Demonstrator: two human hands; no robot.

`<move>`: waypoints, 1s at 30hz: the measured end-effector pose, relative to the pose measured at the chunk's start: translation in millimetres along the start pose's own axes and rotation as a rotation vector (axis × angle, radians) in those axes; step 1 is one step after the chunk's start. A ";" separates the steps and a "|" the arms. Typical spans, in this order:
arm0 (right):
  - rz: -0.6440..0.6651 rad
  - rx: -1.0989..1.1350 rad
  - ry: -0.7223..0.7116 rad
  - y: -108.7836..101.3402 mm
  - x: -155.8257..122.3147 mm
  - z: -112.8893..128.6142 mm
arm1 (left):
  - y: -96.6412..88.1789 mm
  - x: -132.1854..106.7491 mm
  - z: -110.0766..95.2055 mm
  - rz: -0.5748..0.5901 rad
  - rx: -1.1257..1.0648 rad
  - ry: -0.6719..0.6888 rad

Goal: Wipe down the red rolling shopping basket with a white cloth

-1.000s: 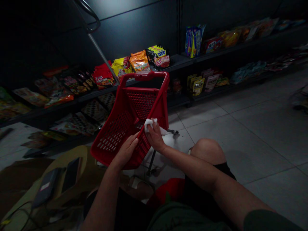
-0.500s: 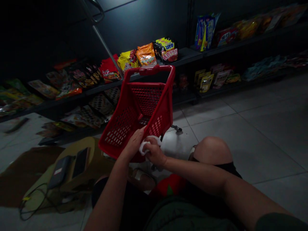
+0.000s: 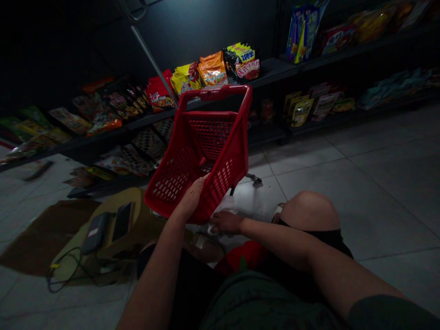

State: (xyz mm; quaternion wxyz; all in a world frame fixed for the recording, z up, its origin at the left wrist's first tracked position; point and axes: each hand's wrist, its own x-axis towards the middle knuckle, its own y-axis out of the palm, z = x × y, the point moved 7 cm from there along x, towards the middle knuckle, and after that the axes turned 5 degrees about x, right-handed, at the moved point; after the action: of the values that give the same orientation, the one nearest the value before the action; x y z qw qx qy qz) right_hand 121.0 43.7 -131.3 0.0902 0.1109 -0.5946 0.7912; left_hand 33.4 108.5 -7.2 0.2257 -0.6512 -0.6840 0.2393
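left hand (image 3: 191, 198) gripping red basket (image 3: 202, 151) rim, right hand (image 3: 225, 222) clutching white cloth (image 3: 223, 206) beneath; snack shelves (image 3: 213, 68) behind

Red perforated basket (image 3: 202, 151), white cloth (image 3: 223, 206), grey tiled floor (image 3: 360, 183)

Red perforated plastic shopping basket (image 3: 206, 151) tilting at frame centre, blocking passage toward dark shelves of snack packets (image 3: 213, 73) running across upper frame. Bare knee (image 3: 311, 211) closing off lower centre-right. Flat dark devices with cables on tan mat (image 3: 103, 229) cluttering lower left. Grey tiled floor (image 3: 378, 183) lying open across right half.
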 end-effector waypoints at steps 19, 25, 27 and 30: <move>-0.803 0.186 0.388 -102.6 -18.1 -63.5 | -4.2 -3.5 3.0 -0.005 0.043 0.030; -1.082 0.123 0.708 -152.9 -47.6 -143.0 | -2.4 -15.4 -20.1 -0.045 0.177 0.087; -1.242 0.120 0.864 -164.6 -66.9 -160.5 | -2.5 -21.2 -26.1 -0.041 0.221 0.099; -1.241 0.062 0.732 -170.2 -58.7 -131.6 | -3.4 -26.1 -29.0 -0.045 0.304 0.104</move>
State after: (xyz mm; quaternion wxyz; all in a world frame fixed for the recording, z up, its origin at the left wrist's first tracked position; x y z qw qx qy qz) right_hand 215.1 216.6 -26.5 0.7133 0.1584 -0.3311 0.5970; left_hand 50.0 83.3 17.7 0.3621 -0.6056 -0.6415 0.3009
